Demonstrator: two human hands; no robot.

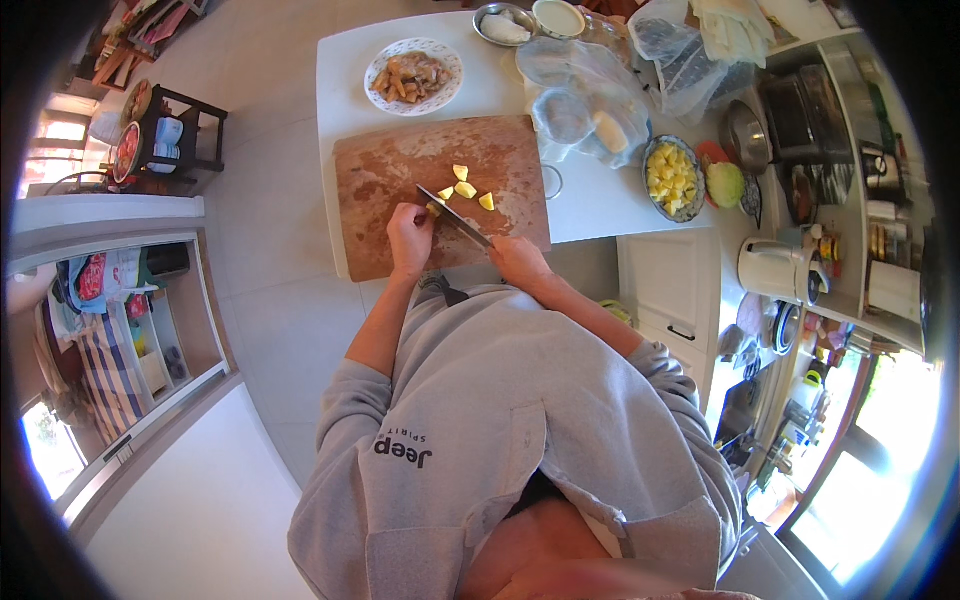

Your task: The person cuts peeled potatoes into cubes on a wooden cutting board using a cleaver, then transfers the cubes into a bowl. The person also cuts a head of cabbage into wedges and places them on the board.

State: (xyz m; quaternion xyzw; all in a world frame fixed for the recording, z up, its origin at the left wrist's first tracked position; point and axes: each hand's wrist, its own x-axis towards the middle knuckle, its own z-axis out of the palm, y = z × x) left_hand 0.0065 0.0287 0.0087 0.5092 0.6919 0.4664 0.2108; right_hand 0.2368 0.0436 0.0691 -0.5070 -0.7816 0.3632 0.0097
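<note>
A worn wooden cutting board point(375, 172) lies on the white counter in front of me. My right hand point(519, 261) grips the handle of a kitchen knife point(461, 221), whose blade slants up and left over the board. At the blade's far part, my left hand point(412, 234) holds a small yellow piece of vegetable point(433, 209), perhaps potato, mostly hidden by the fingers. Several cut yellow pieces point(466, 190) lie on the board just beyond the knife. A glass bowl point(674, 178) at the right is filled with similar yellow chunks.
Beyond the board stands a patterned white plate point(414, 77) of cut brownish food. Plastic bags point(589, 97), a metal bowl point(504, 24) and a white bowl point(559, 18) occupy the counter's far right. A cabbage point(725, 185) sits beside the glass bowl, with a white kettle point(776, 270) nearer me.
</note>
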